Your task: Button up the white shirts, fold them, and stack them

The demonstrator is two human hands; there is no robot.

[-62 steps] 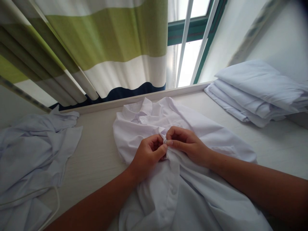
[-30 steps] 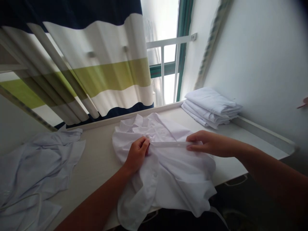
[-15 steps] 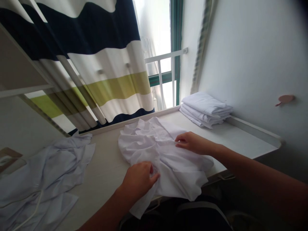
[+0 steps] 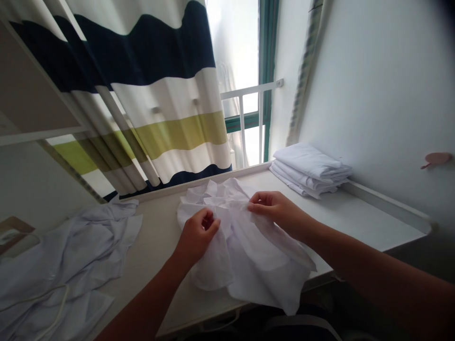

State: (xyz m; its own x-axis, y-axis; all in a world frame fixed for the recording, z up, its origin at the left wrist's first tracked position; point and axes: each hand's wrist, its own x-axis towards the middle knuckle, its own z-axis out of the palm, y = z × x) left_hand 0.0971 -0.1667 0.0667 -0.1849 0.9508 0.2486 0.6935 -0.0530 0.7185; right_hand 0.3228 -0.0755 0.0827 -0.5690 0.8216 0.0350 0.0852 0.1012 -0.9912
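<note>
A white shirt (image 4: pixel 263 265) lies rumpled on the white desk (image 4: pixel 159 246), its collar end toward the window and its lower part hanging over the front edge. My left hand (image 4: pixel 201 232) pinches the cloth on the shirt's left side, fingers curled. On the other side my right hand (image 4: pixel 268 207) grips the fabric between thumb and fingers, near the upper front. Both hands are slightly raised, drawing the cloth up between them. The fingertips partly hide the gripped edges.
A stack of folded white clothes (image 4: pixel 309 168) sits at the back right against the wall. Loose white garments (image 4: pixel 81 251) with a pale cable (image 4: pixel 66 303) across them lie at the left. A striped curtain (image 4: pixel 170 104) hangs behind the desk. A pink hook (image 4: pixel 437 159) is on the wall.
My left hand has moved up and away from the front edge, bringing cloth with it. My right hand has shifted slightly left and closed on the shirt. The front panels are now lifted.
</note>
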